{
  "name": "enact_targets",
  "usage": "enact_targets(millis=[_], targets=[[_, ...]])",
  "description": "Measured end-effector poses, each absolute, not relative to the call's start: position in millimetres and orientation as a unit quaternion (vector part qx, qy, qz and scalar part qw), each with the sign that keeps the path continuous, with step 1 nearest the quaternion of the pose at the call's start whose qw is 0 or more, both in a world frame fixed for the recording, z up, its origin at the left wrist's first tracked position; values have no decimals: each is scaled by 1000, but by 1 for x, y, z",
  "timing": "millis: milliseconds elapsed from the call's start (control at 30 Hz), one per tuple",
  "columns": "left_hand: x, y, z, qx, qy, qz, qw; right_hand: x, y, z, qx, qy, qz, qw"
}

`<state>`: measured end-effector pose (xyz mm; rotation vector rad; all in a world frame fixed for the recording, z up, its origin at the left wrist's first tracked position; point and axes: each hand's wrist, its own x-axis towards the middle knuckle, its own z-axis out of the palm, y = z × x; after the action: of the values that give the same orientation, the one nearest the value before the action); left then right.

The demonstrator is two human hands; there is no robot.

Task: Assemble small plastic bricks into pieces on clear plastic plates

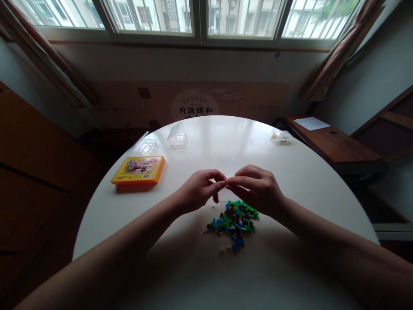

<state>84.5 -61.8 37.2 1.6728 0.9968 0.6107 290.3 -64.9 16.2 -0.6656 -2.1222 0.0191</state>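
My left hand [204,189] and my right hand [258,187] meet above the white round table [129,224], their fingertips touching. Thumb and forefinger of each are pinched together; whatever lies between them is too small or hidden to make out. Just below and nearer to me lies a loose pile of small building bricks [232,219] in green, blue and dark brown, with a few cream pieces. Part of the pile's far side is covered by my right hand. A faint clear flat sheet or tray [222,165] shows behind my hands.
An orange and yellow flat box [138,171] lies at the left. Behind it stand an open clear plastic case [146,147] and another clear case [177,138]. A small clear packet [281,137] is at the back right. Beyond the edge, a wooden desk [338,142] holds a paper [312,123].
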Motion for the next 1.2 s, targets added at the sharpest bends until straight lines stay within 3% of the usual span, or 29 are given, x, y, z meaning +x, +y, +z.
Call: enact_targets(millis=[367,833,1067,1200], targets=[[83,-60,39,595,404,268,641,292,-62,20,-262,-851,17,455],[83,-60,40,571,394,264,670,293,-62,23,-233,-870,-12,434],[83,-61,38,610,453,267,592,292,-62,22,-270,-877,-45,396],[77,-56,39,722,502,258,400,291,-57,17,-360,-878,-29,314]])
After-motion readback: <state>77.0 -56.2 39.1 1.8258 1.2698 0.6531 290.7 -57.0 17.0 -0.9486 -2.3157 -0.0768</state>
